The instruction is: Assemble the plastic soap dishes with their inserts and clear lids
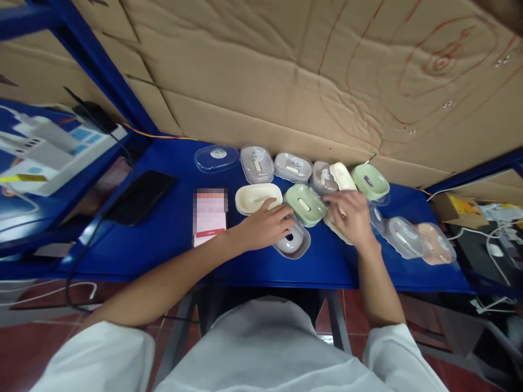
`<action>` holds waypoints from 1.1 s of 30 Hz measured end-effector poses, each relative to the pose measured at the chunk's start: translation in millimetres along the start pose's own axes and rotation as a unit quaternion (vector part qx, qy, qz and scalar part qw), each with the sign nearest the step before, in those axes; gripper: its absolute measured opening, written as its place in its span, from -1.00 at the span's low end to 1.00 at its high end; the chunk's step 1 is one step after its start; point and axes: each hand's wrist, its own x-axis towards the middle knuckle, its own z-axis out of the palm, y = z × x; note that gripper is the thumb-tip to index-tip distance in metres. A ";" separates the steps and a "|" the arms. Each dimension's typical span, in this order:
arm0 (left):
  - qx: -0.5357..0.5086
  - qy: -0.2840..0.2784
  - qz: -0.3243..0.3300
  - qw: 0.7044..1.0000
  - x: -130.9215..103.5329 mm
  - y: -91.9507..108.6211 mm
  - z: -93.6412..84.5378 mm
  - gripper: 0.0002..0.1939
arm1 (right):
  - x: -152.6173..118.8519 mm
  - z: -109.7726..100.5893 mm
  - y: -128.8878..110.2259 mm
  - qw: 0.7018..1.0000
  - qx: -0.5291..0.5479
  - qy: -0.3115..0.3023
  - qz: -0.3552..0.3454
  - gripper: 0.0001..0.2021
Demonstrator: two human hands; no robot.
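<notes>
My left hand (267,224) reaches over the near edge of the cream dish (250,199) and the grey dish (297,243), its fingers spread and bent. Between my hands lies a green dish (305,205) with a small cream piece on it. At its right edge is my right hand (350,212), with thumb and fingers curled close together; whether anything is between them is too small to tell. Partly hidden beneath that hand is a pale dish (338,231). Another cream piece (342,176) stands just behind it.
Several grey dishes with clear lids (293,167) line the back. On the right are a green dish (370,183), a clear-lidded dish (404,237) and a peach one (437,244). A phone (210,215) and a black tablet-like object (141,197) lie left. Cardboard (245,71) walls the back.
</notes>
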 end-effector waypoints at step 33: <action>-0.060 -0.005 -0.006 0.998 -1.0 -5.4 2.0 -0.77 | 15.3 12.4 26.5 0.997 -0.038 -0.032 0.062 -0.56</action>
